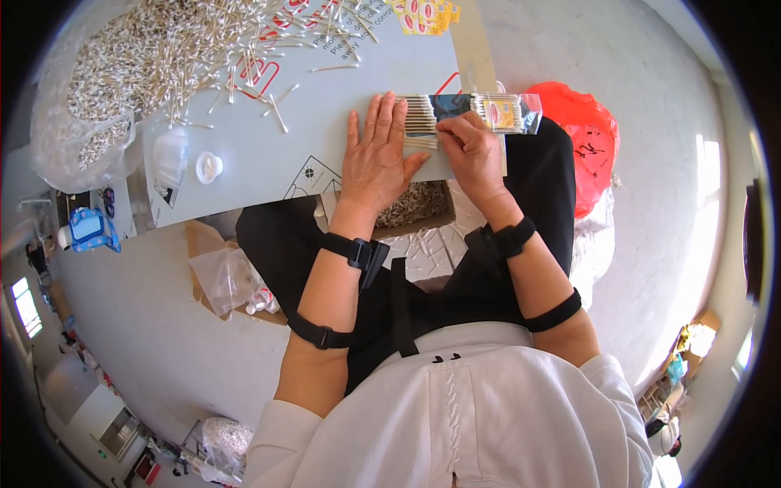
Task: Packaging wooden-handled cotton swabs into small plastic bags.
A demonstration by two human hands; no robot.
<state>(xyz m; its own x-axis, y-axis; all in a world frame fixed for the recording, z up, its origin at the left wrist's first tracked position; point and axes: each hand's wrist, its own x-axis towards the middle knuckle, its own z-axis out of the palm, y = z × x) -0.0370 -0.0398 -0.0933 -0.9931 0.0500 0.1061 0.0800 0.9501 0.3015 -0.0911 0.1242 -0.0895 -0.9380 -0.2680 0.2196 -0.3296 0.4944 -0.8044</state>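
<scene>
A row of cotton swabs (419, 114) lies side by side on the board-topped table (268, 163). My left hand (376, 150) rests flat with its fingers extended, against the left ends of that row. At the row's right ends, my right hand (473, 150) is closed in a pinch; what sits between its fingertips is hidden. Just beyond the right hand is a clear plastic sleeve (531, 114), holding more swabs behind a yellow label (499, 112). A dark strip (450, 104) shows between the two groups of swabs.
A large heap of swabs (154, 61) spills from a clear bag at the far left. Yellow stickers (425, 15) lie at the back. A white cup (170, 154) and round cap (208, 167) stand left. Below the table edge sits a box of swabs (415, 205); a red bag (565, 138) is right.
</scene>
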